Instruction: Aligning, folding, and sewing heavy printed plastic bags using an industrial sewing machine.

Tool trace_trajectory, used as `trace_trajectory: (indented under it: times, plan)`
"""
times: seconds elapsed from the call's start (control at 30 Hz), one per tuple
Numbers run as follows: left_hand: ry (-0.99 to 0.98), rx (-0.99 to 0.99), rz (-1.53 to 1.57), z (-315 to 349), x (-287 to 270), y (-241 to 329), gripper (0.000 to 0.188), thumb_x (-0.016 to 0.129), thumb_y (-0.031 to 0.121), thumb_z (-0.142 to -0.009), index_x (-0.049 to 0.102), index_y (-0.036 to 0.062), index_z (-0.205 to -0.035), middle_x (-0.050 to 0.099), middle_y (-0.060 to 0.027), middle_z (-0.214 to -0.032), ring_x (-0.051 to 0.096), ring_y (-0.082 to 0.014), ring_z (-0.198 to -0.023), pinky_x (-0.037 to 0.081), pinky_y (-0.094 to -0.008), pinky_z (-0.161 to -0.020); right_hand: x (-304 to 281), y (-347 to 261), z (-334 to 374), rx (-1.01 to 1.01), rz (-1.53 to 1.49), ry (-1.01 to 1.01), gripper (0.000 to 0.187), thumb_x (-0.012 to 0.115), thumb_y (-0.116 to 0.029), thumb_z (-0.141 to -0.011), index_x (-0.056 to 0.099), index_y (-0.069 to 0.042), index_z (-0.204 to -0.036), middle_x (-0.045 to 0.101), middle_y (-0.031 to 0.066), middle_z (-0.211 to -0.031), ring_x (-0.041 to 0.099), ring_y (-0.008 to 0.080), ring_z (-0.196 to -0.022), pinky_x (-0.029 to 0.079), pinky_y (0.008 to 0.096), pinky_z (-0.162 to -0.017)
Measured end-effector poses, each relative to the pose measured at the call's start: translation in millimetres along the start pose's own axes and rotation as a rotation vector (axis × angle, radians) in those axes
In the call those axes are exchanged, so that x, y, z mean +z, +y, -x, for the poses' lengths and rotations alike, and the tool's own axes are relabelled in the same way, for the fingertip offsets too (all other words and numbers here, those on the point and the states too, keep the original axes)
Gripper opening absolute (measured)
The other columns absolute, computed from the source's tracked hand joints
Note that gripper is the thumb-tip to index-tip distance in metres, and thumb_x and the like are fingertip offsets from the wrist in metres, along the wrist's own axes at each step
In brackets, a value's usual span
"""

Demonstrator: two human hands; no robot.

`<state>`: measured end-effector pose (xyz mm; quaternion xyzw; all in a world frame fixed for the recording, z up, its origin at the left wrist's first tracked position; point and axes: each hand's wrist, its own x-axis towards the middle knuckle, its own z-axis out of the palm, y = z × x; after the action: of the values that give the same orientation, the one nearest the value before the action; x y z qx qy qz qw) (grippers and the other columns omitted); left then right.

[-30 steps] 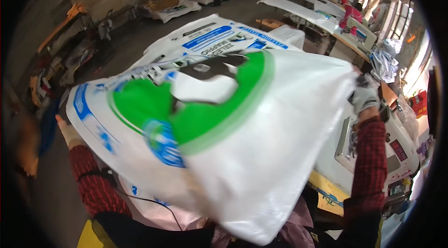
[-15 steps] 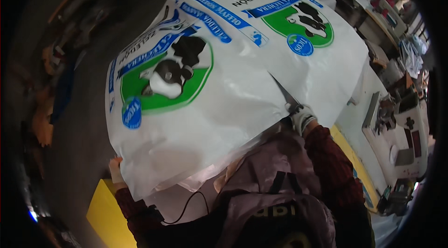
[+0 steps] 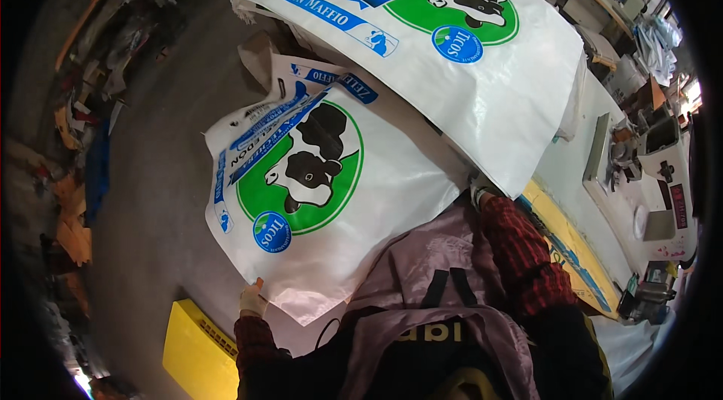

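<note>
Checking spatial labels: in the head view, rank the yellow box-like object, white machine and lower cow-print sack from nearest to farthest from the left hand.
1. Lower cow-print sack, its edge at the left hand
2. Yellow box-like object, below and to the left
3. White machine, at the far right

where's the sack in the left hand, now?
Head view, just left of centre: the lower sack is below and left of the upper cow-print sack, its lower-left edge in the left hand.
</note>
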<state>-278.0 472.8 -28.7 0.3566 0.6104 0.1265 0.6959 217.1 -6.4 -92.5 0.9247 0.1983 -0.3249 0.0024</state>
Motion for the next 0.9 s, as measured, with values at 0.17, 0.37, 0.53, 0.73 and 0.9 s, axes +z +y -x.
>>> trace_trajectory:
  times: [0.17, 0.37, 0.53, 0.73, 0.9]
  plan:
    - [0.298, -0.048, -0.509, 0.5, 19.1, -10.4, 0.039, 0.066, 0.024, -0.079, 0.053, 0.0032, -0.109, 0.059, -0.0122, -0.098, 0.060, -0.0278, -0.086, 0.051, -0.0421, -0.068, -8.9, -6.8, -4.9, 0.001, -0.052, 0.051, 0.042, 0.047, -0.030, -0.082, 0.047, -0.012, -0.120, 0.051, 0.0143, -0.115, 0.052, 0.0278, -0.105, 0.042, 0.0352, -0.089]
    - [0.599, 0.979, -1.970, 24.2, 48.6, -54.2, 0.049, 0.058, 0.035, -0.077, 0.050, 0.0044, -0.115, 0.052, -0.0167, -0.114, 0.047, -0.0337, -0.109, 0.035, -0.0481, -0.092, -12.3, -19.8, -1.0, -0.020, -0.113, 0.091, 0.046, 0.045, -0.034, -0.083, 0.045, -0.011, -0.122, 0.047, 0.0141, -0.119, 0.049, 0.0285, -0.109, 0.040, 0.0370, -0.091]
    - [-0.101, 0.373, -2.207, 3.2, 63.1, -141.5, 0.059, 0.053, 0.029, -0.080, 0.038, 0.0081, -0.133, 0.049, -0.0156, -0.121, 0.044, -0.0330, -0.115, 0.033, -0.0472, -0.096, -21.0, -38.8, 10.3, -0.042, -0.175, 0.123, 0.048, 0.042, -0.036, -0.083, 0.043, -0.011, -0.124, 0.044, 0.0140, -0.123, 0.047, 0.0291, -0.112, 0.039, 0.0385, -0.093]
    - [-0.449, -0.029, -2.253, 10.3, 177.5, -91.1, 0.037, 0.049, 0.031, -0.085, 0.051, 0.0102, -0.115, 0.055, -0.0149, -0.112, 0.052, -0.0298, -0.103, 0.040, -0.0415, -0.087, -30.7, -18.4, 26.6, -0.006, -0.259, 0.184, 0.052, 0.040, -0.040, -0.084, 0.041, -0.011, -0.127, 0.041, 0.0139, -0.128, 0.044, 0.0298, -0.116, 0.037, 0.0404, -0.096]
    - [-0.957, 0.312, -1.891, -4.3, 281.2, -70.7, 0.031, 0.052, 0.035, -0.085, 0.061, 0.0053, -0.089, 0.064, -0.0138, -0.083, 0.062, -0.0293, -0.072, 0.048, -0.0384, -0.062, -27.1, -15.9, 40.4, -0.007, -0.340, 0.198, 0.054, 0.038, -0.043, -0.084, 0.039, -0.011, -0.129, 0.038, 0.0137, -0.132, 0.041, 0.0304, -0.119, 0.035, 0.0419, -0.098]
